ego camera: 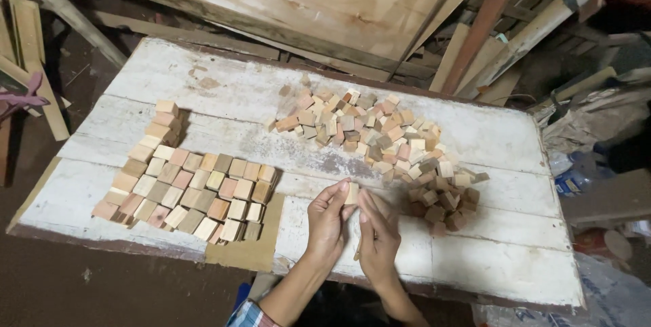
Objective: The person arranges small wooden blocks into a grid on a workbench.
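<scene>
We note the left hand (pixel 327 222) pinching a small wooden block (pixel 351 193) between thumb and fingertips, low centre on the whitewashed board table (pixel 488 259); the right hand (pixel 377 232), fingers pressed together, touches it at 4 o'clock; loose block heap (pixel 380 137) at 1 o'clock, stacked rows (pixel 193 195) at 9

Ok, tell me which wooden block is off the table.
The pale block pinched by the left hand, beside the right hand; every other block lies on the table.

small block (pixel 351 193) half hidden by fingers, right forearm cut off below
</scene>
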